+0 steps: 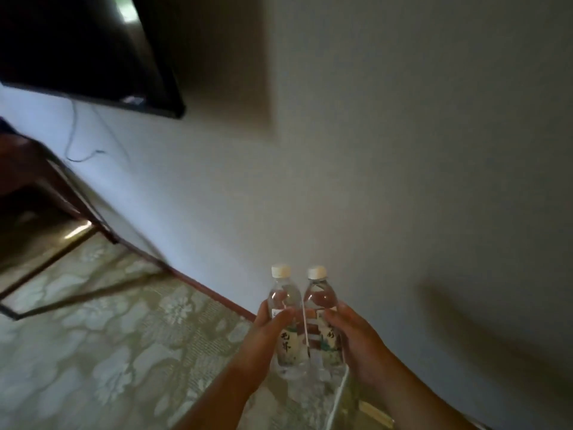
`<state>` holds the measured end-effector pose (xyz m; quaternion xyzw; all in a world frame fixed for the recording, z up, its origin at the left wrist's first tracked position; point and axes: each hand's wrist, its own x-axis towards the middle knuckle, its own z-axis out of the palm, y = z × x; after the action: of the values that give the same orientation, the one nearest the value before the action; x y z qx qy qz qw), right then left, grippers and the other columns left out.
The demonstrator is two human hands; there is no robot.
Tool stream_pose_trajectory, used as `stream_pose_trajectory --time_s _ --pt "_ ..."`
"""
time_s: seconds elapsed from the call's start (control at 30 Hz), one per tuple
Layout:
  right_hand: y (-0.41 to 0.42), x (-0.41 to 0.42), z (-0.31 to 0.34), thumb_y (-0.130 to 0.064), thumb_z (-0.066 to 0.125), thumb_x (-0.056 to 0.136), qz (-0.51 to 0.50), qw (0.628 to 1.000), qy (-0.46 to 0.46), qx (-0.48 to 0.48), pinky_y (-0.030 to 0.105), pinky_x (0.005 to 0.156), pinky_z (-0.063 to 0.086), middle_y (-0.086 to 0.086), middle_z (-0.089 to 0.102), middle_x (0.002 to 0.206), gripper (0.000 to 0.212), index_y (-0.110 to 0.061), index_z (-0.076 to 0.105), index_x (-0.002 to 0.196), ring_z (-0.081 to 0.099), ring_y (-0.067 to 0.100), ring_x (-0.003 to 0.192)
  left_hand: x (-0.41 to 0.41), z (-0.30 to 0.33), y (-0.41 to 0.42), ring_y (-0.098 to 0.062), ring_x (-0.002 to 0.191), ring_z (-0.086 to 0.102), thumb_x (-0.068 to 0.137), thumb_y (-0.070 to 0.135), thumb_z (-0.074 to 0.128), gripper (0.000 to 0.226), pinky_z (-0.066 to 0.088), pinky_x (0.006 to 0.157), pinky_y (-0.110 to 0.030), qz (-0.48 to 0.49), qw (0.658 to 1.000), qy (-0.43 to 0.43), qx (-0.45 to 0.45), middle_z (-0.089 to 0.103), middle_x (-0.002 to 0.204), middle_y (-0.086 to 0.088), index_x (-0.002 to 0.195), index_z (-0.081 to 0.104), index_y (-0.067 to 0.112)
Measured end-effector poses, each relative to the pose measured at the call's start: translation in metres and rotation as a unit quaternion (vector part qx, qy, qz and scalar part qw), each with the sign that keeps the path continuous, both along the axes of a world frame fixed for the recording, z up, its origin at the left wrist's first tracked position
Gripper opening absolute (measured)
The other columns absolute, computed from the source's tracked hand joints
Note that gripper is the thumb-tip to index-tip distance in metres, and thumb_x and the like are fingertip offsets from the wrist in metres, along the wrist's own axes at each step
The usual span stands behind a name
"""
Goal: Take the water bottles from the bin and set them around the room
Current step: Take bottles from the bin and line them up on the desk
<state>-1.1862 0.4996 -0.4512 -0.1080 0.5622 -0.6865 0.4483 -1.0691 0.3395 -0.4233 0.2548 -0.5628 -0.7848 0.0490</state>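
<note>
I am holding two water bottles upright and touching side by side, my left hand (263, 342) gripping the left bottle (286, 324) and my right hand (356, 342) gripping the right bottle (322, 318). A white cord (336, 395) is hanging down between my hands. Patterned carpet (108, 352) is lying below and left of them, a wall-mounted television (86, 48) well above my left hand.
</note>
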Motion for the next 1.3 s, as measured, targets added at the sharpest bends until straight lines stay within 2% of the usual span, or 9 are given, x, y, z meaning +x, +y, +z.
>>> stream_pose_trajectory --time_s 0.27,0.43,0.53,0.63,0.7,0.87,1.0,1.13,1.3 --pt "-0.211 0.066 0.209 -0.061 0.071 0.079 0.077 0.984 0.147 -0.072 0.051 0.098 0.054 0.005 0.074 0.122 0.051 -0.04 0.066 0.125 0.071 0.028 0.111 0.094 0.193 -0.182 -0.027 0.103 0.073 0.085 0.04 0.067 0.033 0.059 0.081 -0.043 0.1 0.985 0.055 -0.132 0.075 0.111 -0.006 0.117 0.068 0.034" --pt "-0.327 0.116 0.286 -0.061 0.064 0.087 0.141 0.963 0.185 -0.134 0.044 0.091 0.059 0.005 0.072 0.125 0.047 -0.038 0.065 0.128 0.071 0.028 0.112 0.156 0.279 -0.282 -0.028 0.099 0.074 0.085 0.036 0.076 0.039 0.06 0.076 -0.036 0.139 0.964 0.074 -0.216 0.075 0.11 -0.008 0.119 0.064 0.022" --pt "-0.386 0.146 0.309 -0.055 0.056 0.096 0.18 0.954 0.183 -0.157 0.054 0.099 0.052 0.007 0.071 0.127 0.04 -0.035 0.064 0.129 0.068 0.03 0.116 0.196 0.311 -0.328 -0.027 0.101 0.073 0.083 0.038 0.078 0.041 0.059 0.08 -0.037 0.158 0.951 0.073 -0.257 0.074 0.112 -0.006 0.12 0.064 0.027" --pt "-0.441 0.168 0.329 -0.064 0.064 0.085 0.22 0.941 0.19 -0.172 0.053 0.1 0.05 0.004 0.071 0.128 0.049 -0.038 0.065 0.127 0.068 0.027 0.116 0.227 0.33 -0.372 -0.024 0.099 0.074 0.075 0.042 0.083 0.037 0.061 0.075 -0.03 0.181 0.942 0.072 -0.273 0.075 0.107 -0.003 0.108 0.067 0.038" --pt "-0.478 0.181 0.338 -0.069 0.068 0.077 0.242 0.934 0.198 -0.173 0.051 0.1 0.051 0.001 0.071 0.127 0.058 -0.039 0.064 0.127 0.069 0.025 0.116 0.242 0.334 -0.405 -0.022 0.096 0.074 0.075 0.034 0.086 0.047 0.06 0.072 -0.027 0.214 0.939 0.072 -0.259 0.076 0.104 0.0 0.116 0.062 0.036" --pt "-0.585 0.203 0.334 -0.055 0.063 0.089 0.253 0.93 0.218 -0.156 0.06 0.105 0.047 0.003 0.073 0.123 0.046 -0.029 0.063 0.127 0.07 0.028 0.113 0.265 0.331 -0.498 -0.03 0.1 0.073 0.086 0.01 0.075 0.051 0.061 0.083 -0.044 0.267 0.929 0.049 -0.253 0.07 0.113 -0.014 0.129 0.052 0.024" --pt "-0.675 0.209 0.342 -0.065 0.067 0.073 0.264 0.92 0.249 -0.145 0.041 0.093 0.058 0.0 0.075 0.116 0.054 -0.028 0.069 0.113 0.072 0.017 0.105 0.274 0.34 -0.586 -0.019 0.097 0.072 0.086 0.017 0.075 0.048 0.059 0.074 -0.03 0.274 0.921 0.018 -0.276 0.067 0.117 -0.007 0.126 0.052 0.029" --pt "-0.77 0.2 0.348 -0.065 0.074 0.061 0.282 0.911 0.256 -0.157 0.012 0.066 0.055 -0.019 0.076 0.101 0.05 -0.037 0.072 0.102 0.072 0.0 0.094 0.28 0.347 -0.677 -0.019 0.099 0.072 0.077 0.02 0.081 0.055 0.058 0.077 -0.034 0.276 0.92 -0.008 -0.277 0.069 0.115 -0.005 0.125 0.058 0.03" --pt "-0.88 0.197 0.351 -0.04 0.08 0.072 0.298 0.912 0.224 -0.171 0.014 0.064 0.057 -0.01 0.078 0.105 0.044 -0.029 0.07 0.113 0.074 0.005 0.094 0.284 0.349 -0.78 -0.019 0.101 0.073 0.079 0.015 0.082 0.053 0.061 0.085 -0.039 0.274 0.919 -0.009 -0.284 0.071 0.116 -0.003 0.125 0.061 0.03"
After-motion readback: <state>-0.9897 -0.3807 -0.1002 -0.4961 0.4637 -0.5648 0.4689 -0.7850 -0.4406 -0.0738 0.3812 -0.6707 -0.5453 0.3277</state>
